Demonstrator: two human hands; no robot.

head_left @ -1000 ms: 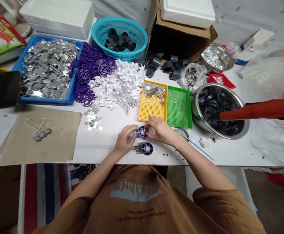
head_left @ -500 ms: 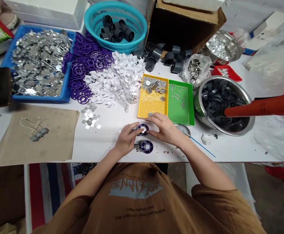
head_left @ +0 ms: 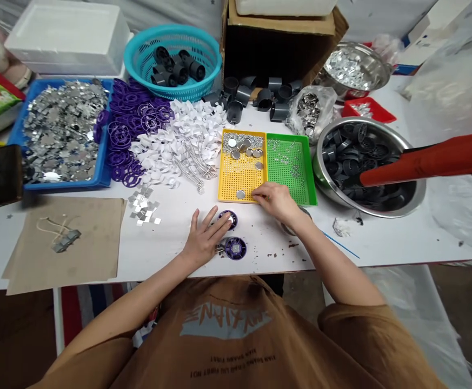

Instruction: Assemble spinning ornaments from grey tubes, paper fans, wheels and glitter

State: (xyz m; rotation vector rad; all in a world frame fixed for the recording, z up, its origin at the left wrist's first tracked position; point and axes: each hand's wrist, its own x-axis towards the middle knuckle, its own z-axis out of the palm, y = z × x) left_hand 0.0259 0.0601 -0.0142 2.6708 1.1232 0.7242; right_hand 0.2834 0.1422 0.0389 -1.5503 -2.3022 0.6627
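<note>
My left hand point(head_left: 203, 237) lies flat with its fingers spread. Its fingertips rest at a round purple-rimmed part point(head_left: 233, 219) with a white piece in its middle. Just below, nearer the table's front edge, lies a second purple-rimmed round part point(head_left: 236, 248) with a small silver square at its centre. My right hand point(head_left: 278, 204) is pinched at the front edge of the yellow perforated tray point(head_left: 230, 178); whatever its fingertips hold is hidden. A silver disc point(head_left: 240, 194) lies in that tray beside them, and several more discs point(head_left: 244, 146) sit farther back on tiny metal bits.
A green tray point(head_left: 296, 189) adjoins the yellow one. To the right stands a steel bowl point(head_left: 416, 202) of dark parts, crossed by a red-handled tool point(head_left: 430, 165). At left are white strips point(head_left: 158, 154), purple rings point(head_left: 118, 135) and a blue tray point(head_left: 108, 162) of silver pieces.
My right hand has left the upper round part and moved to the yellow tray's front edge. My left fingers have spread flatter beside that part. The camera view has shifted.
</note>
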